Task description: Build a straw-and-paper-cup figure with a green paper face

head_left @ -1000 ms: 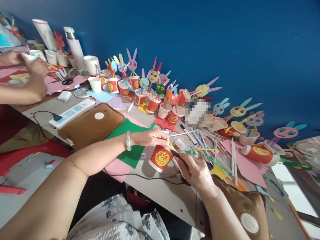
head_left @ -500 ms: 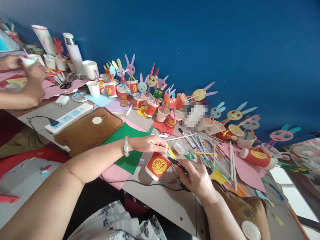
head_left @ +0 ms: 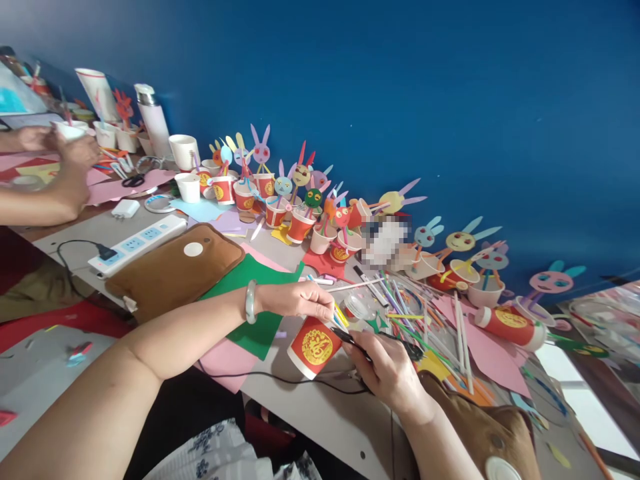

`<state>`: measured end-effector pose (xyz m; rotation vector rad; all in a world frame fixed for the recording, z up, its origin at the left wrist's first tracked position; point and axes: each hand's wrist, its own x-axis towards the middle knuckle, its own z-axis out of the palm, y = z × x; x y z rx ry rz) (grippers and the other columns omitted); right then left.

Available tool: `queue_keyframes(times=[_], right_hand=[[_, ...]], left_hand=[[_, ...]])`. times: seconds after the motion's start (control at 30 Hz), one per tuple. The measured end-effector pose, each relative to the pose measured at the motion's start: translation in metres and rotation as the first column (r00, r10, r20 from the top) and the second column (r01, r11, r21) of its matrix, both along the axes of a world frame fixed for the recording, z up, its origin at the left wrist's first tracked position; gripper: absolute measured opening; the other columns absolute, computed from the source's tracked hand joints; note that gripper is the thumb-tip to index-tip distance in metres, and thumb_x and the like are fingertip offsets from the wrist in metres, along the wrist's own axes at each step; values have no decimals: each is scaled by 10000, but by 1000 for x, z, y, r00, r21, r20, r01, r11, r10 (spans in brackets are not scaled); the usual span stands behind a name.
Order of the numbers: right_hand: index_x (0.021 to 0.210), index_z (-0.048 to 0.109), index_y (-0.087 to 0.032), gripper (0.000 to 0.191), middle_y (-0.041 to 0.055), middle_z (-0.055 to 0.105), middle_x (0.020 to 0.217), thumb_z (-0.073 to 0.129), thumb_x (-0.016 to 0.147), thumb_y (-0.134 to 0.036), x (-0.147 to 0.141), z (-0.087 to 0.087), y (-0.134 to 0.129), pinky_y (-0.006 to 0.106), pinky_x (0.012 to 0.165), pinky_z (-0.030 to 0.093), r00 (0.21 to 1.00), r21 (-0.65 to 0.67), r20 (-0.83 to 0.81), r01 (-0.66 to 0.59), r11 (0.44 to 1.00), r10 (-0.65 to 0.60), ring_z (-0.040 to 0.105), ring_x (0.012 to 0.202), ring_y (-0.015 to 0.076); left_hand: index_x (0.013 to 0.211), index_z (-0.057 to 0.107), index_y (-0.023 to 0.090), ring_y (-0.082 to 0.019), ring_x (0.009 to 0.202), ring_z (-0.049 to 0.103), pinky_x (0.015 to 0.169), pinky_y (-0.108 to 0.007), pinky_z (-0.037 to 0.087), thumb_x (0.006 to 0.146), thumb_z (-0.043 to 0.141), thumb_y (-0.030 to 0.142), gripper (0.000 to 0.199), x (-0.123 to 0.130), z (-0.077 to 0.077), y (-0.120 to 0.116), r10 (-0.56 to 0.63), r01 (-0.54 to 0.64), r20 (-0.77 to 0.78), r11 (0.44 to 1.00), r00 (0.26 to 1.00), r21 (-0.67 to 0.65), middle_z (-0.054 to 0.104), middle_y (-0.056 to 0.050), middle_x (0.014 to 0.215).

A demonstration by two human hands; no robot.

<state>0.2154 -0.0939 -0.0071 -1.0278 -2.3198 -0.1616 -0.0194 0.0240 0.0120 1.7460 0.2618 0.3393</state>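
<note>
- Left hand [head_left: 307, 299]: closed fingers are holding a tilted red paper cup [head_left: 315, 348] by its rim.
- Right hand [head_left: 389, 368]: curled fingers are gripping a black tool [head_left: 353, 339].

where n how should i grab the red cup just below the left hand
Likely the lower wall of the red cup, from the left: it tilts and that side looks free, while the left hand and the right hand with its black tool crowd the upper end.
</note>
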Motion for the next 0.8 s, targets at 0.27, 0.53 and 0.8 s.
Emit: queue_keyframes(times=[0.27,0.53,0.8], right_hand=[[1088,578,-176,113,25,663,691,593,976,-181,-1,0,-1,265,534,511,998,190,-60,3,982,9,640,566,160],[1082,579,-215,171,-21,645,646,663,943,-267,-8,-6,-2,239,485,504,961,164,-246,166,972,-122,599,477,129],[1020,555,-214,108,-54,618,618,625,960,-268,-19,-6,-4,189,463,472,953,0,-270,144,990,-139,573,452,93]], left_hand=[[684,513,157,-103,670,383,693,-263,351,891,645,507,428,0,9,-5,103,-96,55,987,993,-126,444,30,680],[755,548,151,-100,699,487,686,-247,408,890,667,472,369,9,-1,-7,392,-335,176,899,903,-282,518,23,727],[926,720,139,-119,806,618,771,-250,485,818,779,425,311,13,-9,-13,312,-264,152,925,938,-275,699,-36,880]])
